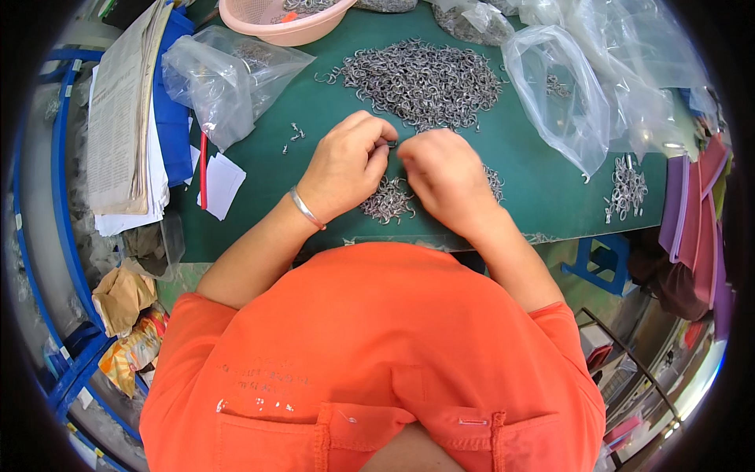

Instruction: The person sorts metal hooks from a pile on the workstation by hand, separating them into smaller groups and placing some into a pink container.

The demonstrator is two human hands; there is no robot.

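Observation:
My left hand, with a bangle on its wrist, is closed in a pinch; what sits between thumb and forefinger is too small to make out. Close beside it, my right hand is slightly smeared, its fingers curled in and their tips hidden. Just beyond both hands spreads a large heap of small curved metal pieces, like hooks or clasps. A smaller pile of such pieces lies between my wrists. Part of another little pile shows at the right of my right hand.
On the green table stand a pink basket at the back and clear plastic bags on the left. A large open bag and linked metal pieces lie to the right. Newspapers and a red pen are at left.

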